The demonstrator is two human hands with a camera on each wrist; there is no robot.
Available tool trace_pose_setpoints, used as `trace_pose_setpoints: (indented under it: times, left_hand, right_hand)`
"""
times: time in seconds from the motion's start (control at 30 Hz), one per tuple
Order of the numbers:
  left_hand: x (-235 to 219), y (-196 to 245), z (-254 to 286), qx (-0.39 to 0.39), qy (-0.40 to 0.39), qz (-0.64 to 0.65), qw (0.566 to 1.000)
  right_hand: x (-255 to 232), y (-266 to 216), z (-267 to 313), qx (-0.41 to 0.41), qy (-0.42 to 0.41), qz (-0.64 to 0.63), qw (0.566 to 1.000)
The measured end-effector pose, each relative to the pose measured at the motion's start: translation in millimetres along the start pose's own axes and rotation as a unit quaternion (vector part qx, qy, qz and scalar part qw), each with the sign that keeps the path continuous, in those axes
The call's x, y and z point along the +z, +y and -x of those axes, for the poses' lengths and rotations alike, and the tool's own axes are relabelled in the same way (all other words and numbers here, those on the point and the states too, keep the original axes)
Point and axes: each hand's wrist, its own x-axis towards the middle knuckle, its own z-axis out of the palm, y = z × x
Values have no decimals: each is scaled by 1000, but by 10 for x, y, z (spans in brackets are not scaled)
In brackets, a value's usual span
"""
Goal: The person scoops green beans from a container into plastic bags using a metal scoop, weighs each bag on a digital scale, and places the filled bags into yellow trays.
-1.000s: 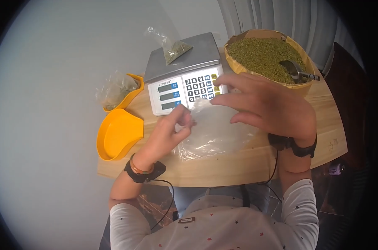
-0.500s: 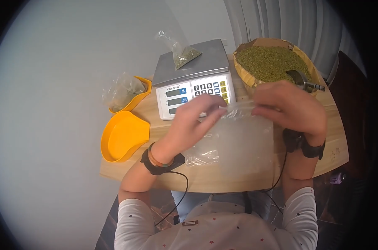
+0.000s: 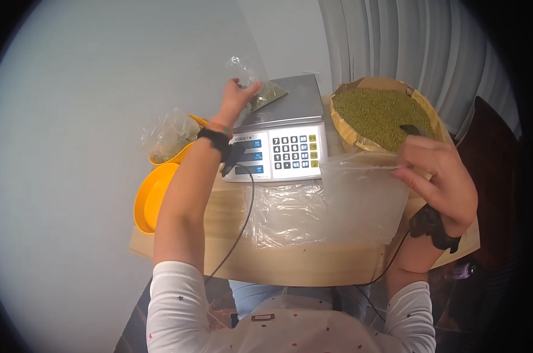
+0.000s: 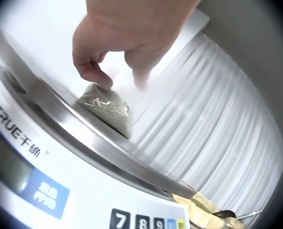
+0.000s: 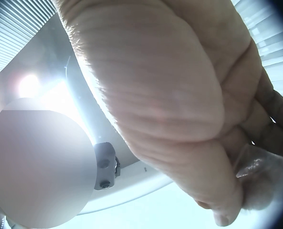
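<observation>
On the metal pan of the scale (image 3: 305, 97) lies a clear bag (image 3: 269, 97) with greenish contents. My left hand (image 3: 234, 101) reaches over its upper part, thumb and fingers apart; the left wrist view shows the hand (image 4: 132, 33) just above the filled bag (image 4: 105, 107), a gap between thumb and fingertips. My right hand (image 3: 443, 179) pinches the upper right corner of an empty clear bag (image 3: 363, 203), which hangs right of the keypad. A piece of that bag (image 5: 258, 164) shows by the fingers of my right hand (image 5: 170, 90) in the right wrist view.
Flat clear plastic bags (image 3: 287, 215) lie before the scale. To the left are a yellow scoop (image 3: 152, 197) and another yellow scoop (image 3: 181, 154) holding filled bags (image 3: 169, 135). At the back right, a sack of green grains (image 3: 381, 115) holds a metal scoop, partly hidden by my hand.
My left hand has let go of the empty bag and moved up and left to the filled bag on the scale. My right hand keeps its pinch and is slightly lower and further right.
</observation>
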Motion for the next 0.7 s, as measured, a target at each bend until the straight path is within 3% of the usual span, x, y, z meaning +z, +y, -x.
trace_pose_setpoints:
  times: [0.03,0.1,0.17,0.23,0.37,0.5,0.57,0.7]
  left_hand:
    - [24,13,-30,2,7,6,1000]
    - [77,50,-89,-69,-40,72,994]
    - [161,9,-198,-80,-10,71,994]
    - [121,11,-200,-104,-78,60,990]
    - [127,-66,-152,-104,-108,223,963]
    - [-26,-122,-105,-101,-71,248,961]
    - [-204,-135,-41,-76,-7,218,973]
    - [-902,-343,84,-65,39,185,980]
  right_hand:
    - [8,-3,-14,-6,-3,7,1000]
    - [17,11,-32,10,-1,2,1000]
    - [4,19,-35,4,-4,8,1000]
    - [13,19,-56,11,4,4,1000]
    - [38,43,-83,24,21,9,999]
    - [73,44,-115,18,23,2,1000]
    - [112,41,-113,19,26,-2,999]
    - [134,68,-111,14,35,-2,999]
